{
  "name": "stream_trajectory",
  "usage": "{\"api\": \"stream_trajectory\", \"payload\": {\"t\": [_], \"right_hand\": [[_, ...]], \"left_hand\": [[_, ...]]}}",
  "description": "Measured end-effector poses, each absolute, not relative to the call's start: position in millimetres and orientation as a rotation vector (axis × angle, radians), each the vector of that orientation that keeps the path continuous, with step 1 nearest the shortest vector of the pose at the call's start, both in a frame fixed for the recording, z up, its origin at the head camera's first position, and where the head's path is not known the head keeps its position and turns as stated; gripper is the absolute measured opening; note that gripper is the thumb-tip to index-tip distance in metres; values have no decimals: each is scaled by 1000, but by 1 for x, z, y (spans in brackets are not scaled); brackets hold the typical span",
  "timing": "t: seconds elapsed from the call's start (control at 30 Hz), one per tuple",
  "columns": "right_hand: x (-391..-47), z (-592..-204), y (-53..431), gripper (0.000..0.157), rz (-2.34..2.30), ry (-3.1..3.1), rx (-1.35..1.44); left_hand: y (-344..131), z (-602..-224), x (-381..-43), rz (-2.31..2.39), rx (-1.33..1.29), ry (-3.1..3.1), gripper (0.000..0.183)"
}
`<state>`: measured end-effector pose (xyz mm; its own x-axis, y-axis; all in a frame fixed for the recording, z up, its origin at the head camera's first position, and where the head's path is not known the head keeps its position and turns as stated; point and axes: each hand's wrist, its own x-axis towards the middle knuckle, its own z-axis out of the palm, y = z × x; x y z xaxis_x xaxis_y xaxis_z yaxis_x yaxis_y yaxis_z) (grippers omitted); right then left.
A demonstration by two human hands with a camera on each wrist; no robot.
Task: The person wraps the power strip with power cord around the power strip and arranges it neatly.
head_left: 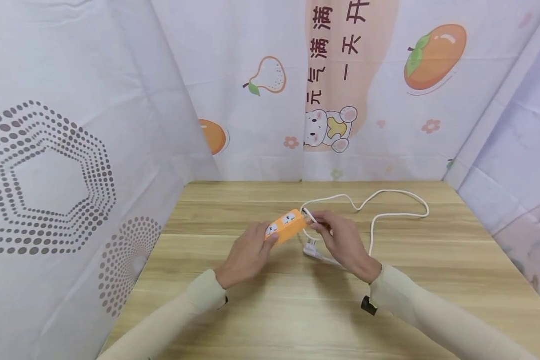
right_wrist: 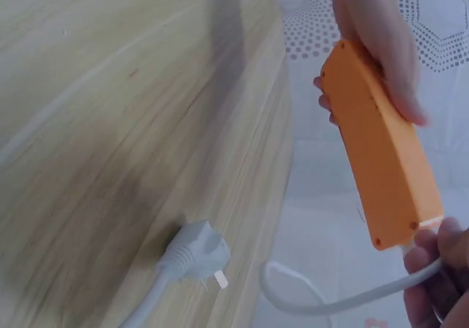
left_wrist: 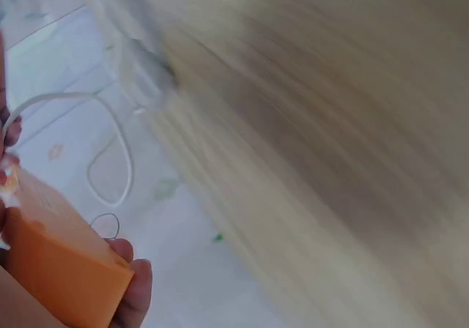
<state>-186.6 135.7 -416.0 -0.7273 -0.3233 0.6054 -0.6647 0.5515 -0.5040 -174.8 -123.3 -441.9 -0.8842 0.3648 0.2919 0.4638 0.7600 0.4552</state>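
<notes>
An orange power strip (head_left: 292, 227) with white socket faces is held above the table, tilted up to the right. My left hand (head_left: 250, 250) grips its near left end, thumb along one side and fingers round the other. At the opposite end, my right hand (head_left: 342, 240) pinches the white cord (right_wrist: 366, 293) close to where it enters the strip. In the right wrist view the strip's plain orange underside (right_wrist: 381, 159) shows, with small screw holes at its corners. Below the right hand lies the cord's white plug (right_wrist: 196, 251), its metal prongs visible.
The rest of the white cord (head_left: 402, 191) loops across the right back of the wooden table (head_left: 252, 330). Printed white curtains (head_left: 234, 30) hang behind the table and along its sides. A dark band piece (head_left: 369, 305) shows under the right sleeve.
</notes>
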Motion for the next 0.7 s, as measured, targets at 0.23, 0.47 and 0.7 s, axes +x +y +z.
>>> {"api": "stream_trajectory", "payload": {"t": [0.23,0.47,0.7], "right_hand": [[-185,-423,135,47,845,-2117,937],[-183,-433,143,46,838,-2087,1014],[-186,-435,151,17,843,-2123,1053]], "left_hand": [[-118,-427,-177,-1527,-468,-2768,62],[-124,-432,-180,-2267,-329,-2637,77],[-127,-433,-179,-2604,-416,-2446,70]]}}
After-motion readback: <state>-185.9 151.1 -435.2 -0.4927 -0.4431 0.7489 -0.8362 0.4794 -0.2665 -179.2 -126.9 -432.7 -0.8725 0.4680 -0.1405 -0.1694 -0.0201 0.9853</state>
